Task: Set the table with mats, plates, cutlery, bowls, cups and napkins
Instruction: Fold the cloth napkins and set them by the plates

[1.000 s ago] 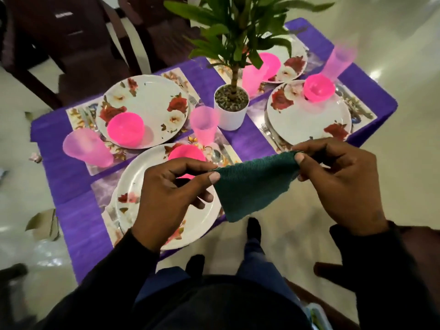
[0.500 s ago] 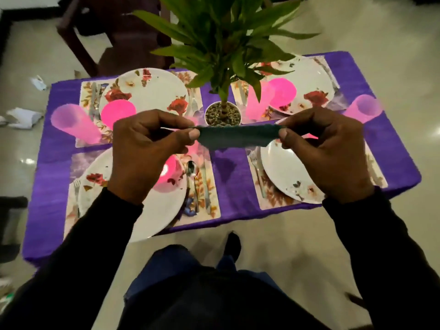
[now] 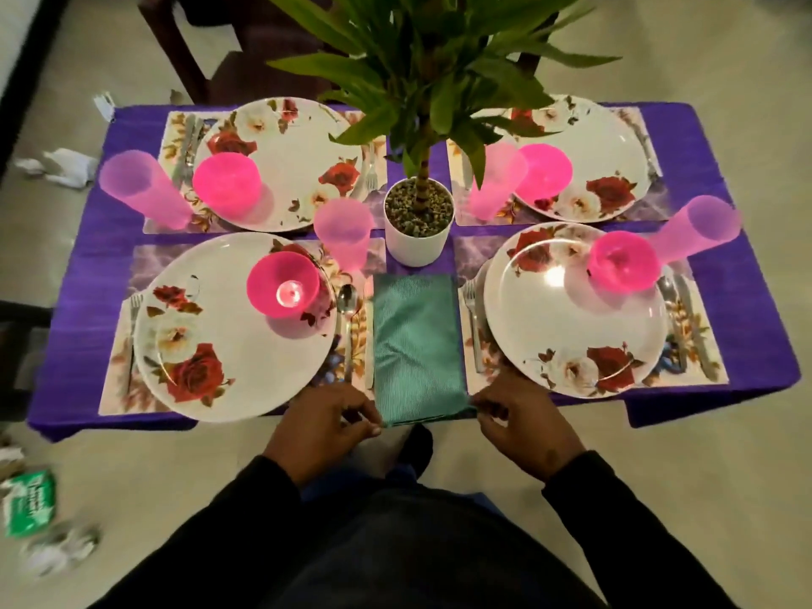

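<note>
Though creased, green ribbed napkin (image 3: 415,345).

A napkin (image 3: 415,345) is lying on the table (image 3: 83,274) between the two near plates (image 3: 233,327), in front of the potted plant (image 3: 417,222); the left hand (image 3: 325,426) and right hand (image 3: 523,426) are pinching its near corners.

Both arms reach fwd, low in head view, dark sleeves to wrists. L hand (image 3: 325,421): back up, fingers curled, thumb + forefinger tips pinched together at inner side, on near-left corner of green napkin (image 3: 415,345). R hand (image 3: 523,426): back up, fingers curled under, tips pinching near-right corner. Hands level, apart, knuckles pointing fwd.
</note>
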`<state>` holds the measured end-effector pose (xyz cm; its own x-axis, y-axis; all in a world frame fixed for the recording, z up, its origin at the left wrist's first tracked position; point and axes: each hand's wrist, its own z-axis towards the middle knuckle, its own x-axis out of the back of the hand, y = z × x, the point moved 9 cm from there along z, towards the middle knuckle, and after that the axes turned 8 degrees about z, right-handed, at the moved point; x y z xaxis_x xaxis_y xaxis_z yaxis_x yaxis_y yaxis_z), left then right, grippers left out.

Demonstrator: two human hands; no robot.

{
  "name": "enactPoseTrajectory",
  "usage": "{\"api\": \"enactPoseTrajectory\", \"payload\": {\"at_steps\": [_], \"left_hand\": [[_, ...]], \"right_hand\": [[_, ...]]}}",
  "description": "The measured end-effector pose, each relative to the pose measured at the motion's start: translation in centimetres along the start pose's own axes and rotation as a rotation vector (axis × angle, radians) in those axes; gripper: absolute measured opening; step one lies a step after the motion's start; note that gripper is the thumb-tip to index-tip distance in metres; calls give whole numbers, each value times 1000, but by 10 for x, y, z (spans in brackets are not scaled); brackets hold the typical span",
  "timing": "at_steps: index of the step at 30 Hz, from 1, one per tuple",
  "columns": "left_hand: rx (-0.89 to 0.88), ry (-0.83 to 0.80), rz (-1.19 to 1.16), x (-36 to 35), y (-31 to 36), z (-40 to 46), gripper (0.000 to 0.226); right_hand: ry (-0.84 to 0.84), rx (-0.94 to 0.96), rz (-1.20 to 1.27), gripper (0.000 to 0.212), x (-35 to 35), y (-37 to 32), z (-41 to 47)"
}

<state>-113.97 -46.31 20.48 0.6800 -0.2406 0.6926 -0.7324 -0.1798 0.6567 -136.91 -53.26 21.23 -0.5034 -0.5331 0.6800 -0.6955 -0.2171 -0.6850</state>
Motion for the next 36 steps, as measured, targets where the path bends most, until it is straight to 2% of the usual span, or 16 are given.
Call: {"api": "enactPoseTrajectory", "payload": {"at_steps": [3,6,12,16,20,23,29,36], "left_hand": [[46,63,-40,6,-4,7,15],[98,194,-88,24,0,19,12],[244,318,-429,28,-8,60,7],[345,326,-470,14,-23,90,13],[458,248,-453,4,-43,111,28],[461,201,-368,-2,-52,125,18],[468,309,-304,4,-51,138,9],[483,385,-258,9,-55,138,16]], "right_hand": [[-5,7,6,13,1,3,8],[69,-12,85,8,12,1,25],[261,-239,514,3,17,20,69],[353,-308,471,1,14,28,100],[380,-421,463,7,9,43,120],[377,-458,431,10,5,51,129],[338,-464,360,21,5,54,145],[327,-422,271,17,16,47,166]]}}
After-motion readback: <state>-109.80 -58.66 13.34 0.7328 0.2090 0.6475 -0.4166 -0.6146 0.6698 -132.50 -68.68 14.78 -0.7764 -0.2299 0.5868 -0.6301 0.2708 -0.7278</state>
